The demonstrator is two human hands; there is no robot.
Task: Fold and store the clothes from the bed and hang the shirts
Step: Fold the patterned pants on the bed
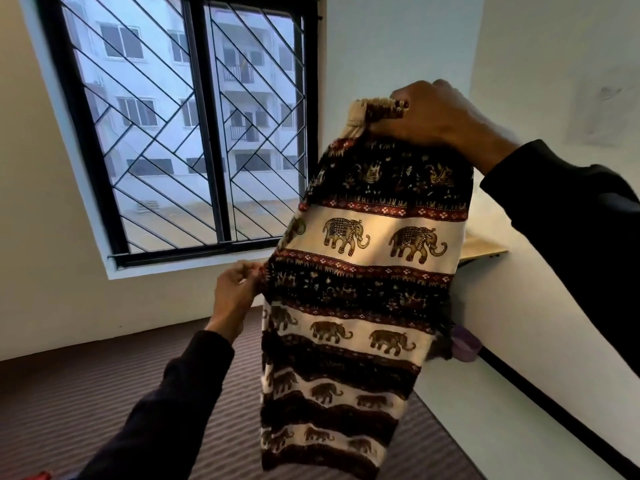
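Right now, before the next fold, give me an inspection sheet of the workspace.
Surface: striped bed cover below, mostly bare in view.
Job's things: elephant-print garment held up in the air, hanging lengthwise, not yet folded.
Clutter: red item at the bottom left edge; purple item partly hidden behind the garment; neither identifiable.
Grips: right hand pinches the garment's top edge; left hand pinches its left side edge lower down.
Cables: nothing seen.
Surroundings: barred window ahead, white wall to the right, wooden shelf on that wall.
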